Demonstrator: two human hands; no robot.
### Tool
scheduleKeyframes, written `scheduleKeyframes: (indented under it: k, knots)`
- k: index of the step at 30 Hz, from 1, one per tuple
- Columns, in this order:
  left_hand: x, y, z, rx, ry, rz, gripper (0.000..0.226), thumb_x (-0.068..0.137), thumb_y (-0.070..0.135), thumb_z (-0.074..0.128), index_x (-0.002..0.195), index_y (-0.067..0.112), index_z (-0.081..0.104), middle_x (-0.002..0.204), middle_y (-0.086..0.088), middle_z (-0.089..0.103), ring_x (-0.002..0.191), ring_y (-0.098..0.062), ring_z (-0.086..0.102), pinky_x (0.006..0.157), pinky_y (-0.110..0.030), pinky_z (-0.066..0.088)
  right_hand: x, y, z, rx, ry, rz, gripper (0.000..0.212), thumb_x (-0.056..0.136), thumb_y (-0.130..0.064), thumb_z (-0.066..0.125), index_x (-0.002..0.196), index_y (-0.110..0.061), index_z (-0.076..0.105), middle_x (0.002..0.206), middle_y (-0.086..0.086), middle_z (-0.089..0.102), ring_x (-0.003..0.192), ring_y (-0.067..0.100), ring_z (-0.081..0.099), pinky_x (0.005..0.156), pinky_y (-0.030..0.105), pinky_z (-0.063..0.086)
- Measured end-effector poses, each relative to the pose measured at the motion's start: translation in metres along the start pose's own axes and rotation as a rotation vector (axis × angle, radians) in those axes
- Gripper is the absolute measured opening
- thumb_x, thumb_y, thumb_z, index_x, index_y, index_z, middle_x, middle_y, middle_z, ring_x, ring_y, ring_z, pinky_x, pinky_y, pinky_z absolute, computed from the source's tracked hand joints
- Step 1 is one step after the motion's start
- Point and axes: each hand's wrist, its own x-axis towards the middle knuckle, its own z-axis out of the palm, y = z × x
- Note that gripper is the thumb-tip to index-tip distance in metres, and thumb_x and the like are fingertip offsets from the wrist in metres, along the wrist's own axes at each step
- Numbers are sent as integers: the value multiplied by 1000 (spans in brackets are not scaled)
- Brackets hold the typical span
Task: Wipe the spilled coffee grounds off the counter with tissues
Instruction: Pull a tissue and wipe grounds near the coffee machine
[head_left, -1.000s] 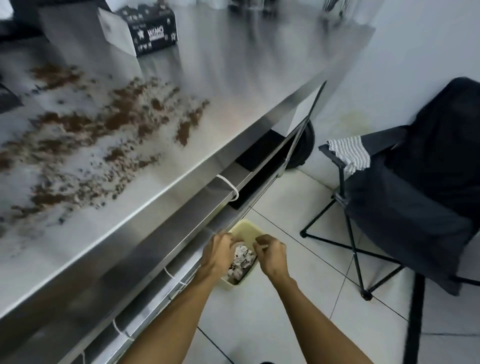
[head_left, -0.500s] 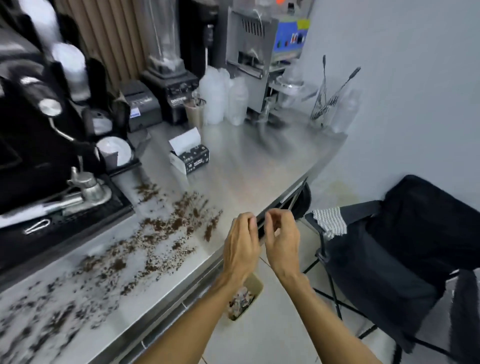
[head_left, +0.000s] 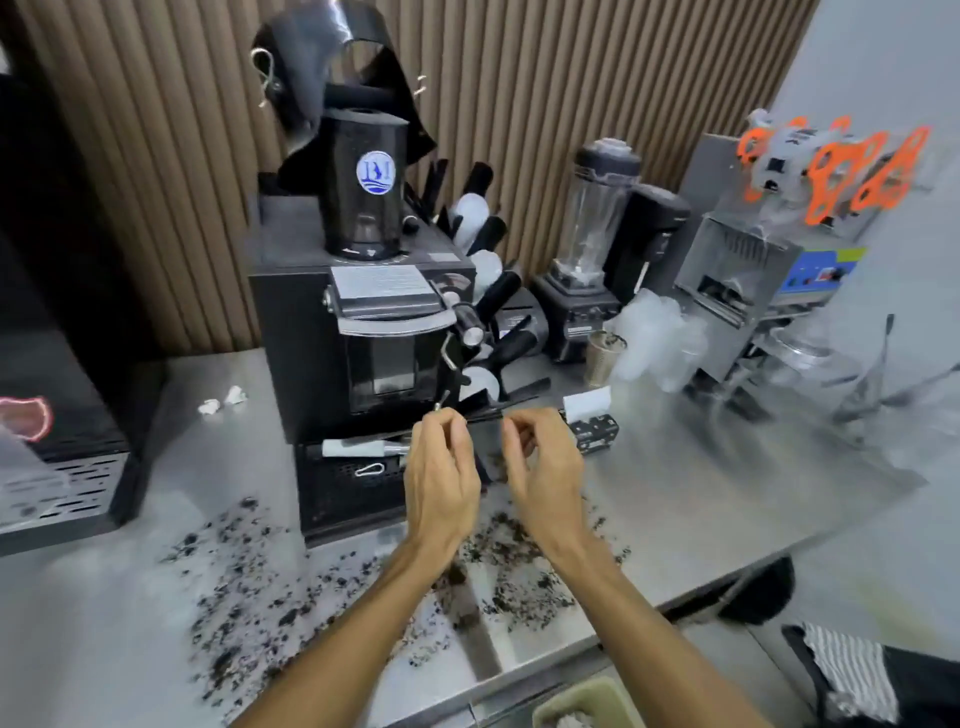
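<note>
Since half a second ago, both hands have been carried in from the tabletop's front edge to above its middle, and the view has been raised to the machines along the back edge. The left hand (head_left: 441, 478) and the right hand (head_left: 545, 467) are held side by side, apart, with fingers loosely curled; nothing is seen held in either. The coffee grounds (head_left: 498, 545) are spread in dark, coarse crumbs over the steel tabletop (head_left: 727, 493), from the front edge back to the foot of the black grinder (head_left: 363, 322), beneath and to the left of the hands. The tissue box (head_left: 592, 423), small, dark and printed, with a white sheet standing out of its top, sits just behind the right hand.

A fresh tissue is judged to be the next need. The standing sheet should be pinched low and drawn straight up, with the light box steadied if it lifts. The thin paper is best folded into a pad, and the crumbs gathered with short strokes toward the front edge above the pale bin (head_left: 582, 701), since they would likely scatter on smooth, reflective steel.
</note>
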Motion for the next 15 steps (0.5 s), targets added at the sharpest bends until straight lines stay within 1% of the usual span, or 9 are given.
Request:
scheduleKeyframes:
  k: [2, 4, 6, 8, 9, 10, 12, 15]
  knots:
    - [16, -26, -39, 46, 61, -17, 15, 102, 33, 34, 102, 25, 47, 92, 8, 52, 83, -10, 51, 73, -27, 42, 3, -24, 45, 82, -41, -16, 8, 97, -12, 56, 100, -6, 61, 91, -1, 57, 76, 14, 55, 67, 27, 48]
    - [28, -56, -79, 113, 112, -25, 14, 101, 34, 34, 100, 28, 46, 90, 13, 50, 83, -9, 50, 73, -27, 43, 2, -48, 92, 141, -109, -24, 12, 98, -16, 55, 103, -7, 61, 94, -2, 58, 81, 14, 56, 70, 28, 50]
    - [39, -91, -119, 172, 145, -71, 11, 101, 36, 34, 99, 33, 44, 91, 20, 49, 85, -11, 50, 74, -28, 44, -3, -70, 142, 182, -180, -50, 13, 98, -16, 55, 106, -7, 61, 98, -1, 58, 86, 12, 57, 75, 27, 50]
    - [53, -130, -154, 235, 187, -155, 7, 101, 35, 38, 102, 34, 44, 92, 20, 49, 86, -12, 50, 77, -32, 45, -8, -88, 193, 211, -270, -61, 16, 98, -15, 55, 112, -8, 60, 105, -1, 57, 93, 12, 57, 82, 27, 50]
    - [62, -151, -169, 261, 203, -202, 6, 100, 32, 42, 105, 31, 46, 93, 19, 49, 88, -13, 49, 79, -35, 45, -10, -94, 218, 208, -335, -55, 21, 98, -16, 55, 118, -9, 57, 112, -1, 55, 100, 13, 57, 87, 28, 49]
    - [71, -171, -183, 287, 212, -243, 11, 99, 28, 46, 109, 27, 47, 96, 15, 50, 92, -14, 49, 82, -37, 45, -12, -99, 244, 195, -413, -43, 28, 98, -17, 54, 125, -12, 52, 120, -1, 52, 107, 14, 54, 92, 30, 48]
    - [92, -209, -207, 378, 180, -304, 29, 93, 20, 52, 121, 19, 47, 108, 3, 50, 100, -19, 48, 87, -39, 44, -10, -106, 291, 144, -563, -11, 46, 96, -17, 54, 139, -19, 38, 134, -2, 40, 118, 16, 47, 100, 31, 43]
    - [128, -255, -228, 551, 22, -431, 60, 82, 10, 61, 138, 12, 39, 129, -10, 44, 112, -29, 45, 94, -40, 41, 5, -108, 350, 17, -717, 15, 66, 91, -16, 58, 148, -23, 24, 147, 0, 26, 126, 20, 38, 102, 33, 41]
